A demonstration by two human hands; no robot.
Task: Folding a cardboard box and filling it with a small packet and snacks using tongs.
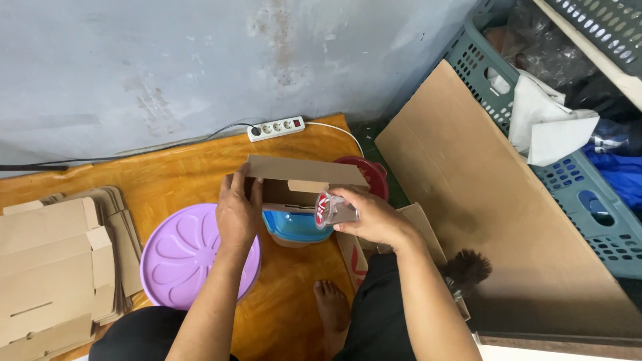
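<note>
On the wooden floor (294,301) in front of the seated person, a small cardboard box (297,184) lies with its lid flap raised toward the wall. The left hand (237,214) presses flat against the box's left side, fingers together and thumb tucked by the edge, apparently to brace the box and keep its mouth open. A blue container (294,226) sits in the opening, part inside and part showing at the front.

The right hand (371,217) curls its fingers around a clear packet (331,208) with red print, held at the box's right front corner, just above the blue container; the thumb's grip is hidden behind the packet. Holding it there keeps it level with the opening.

A purple round lid (180,257) lies touching the left wrist's side of the box, and a stack of flat cartons (53,267) rests further left. Behind the box a white power strip (275,128) lies by the wall, and a red tub (371,175) peeks out past the flap. A large cardboard sheet (495,214) leans against green crates (575,194) at right, with a dark brush (466,269) near the person's knee.
</note>
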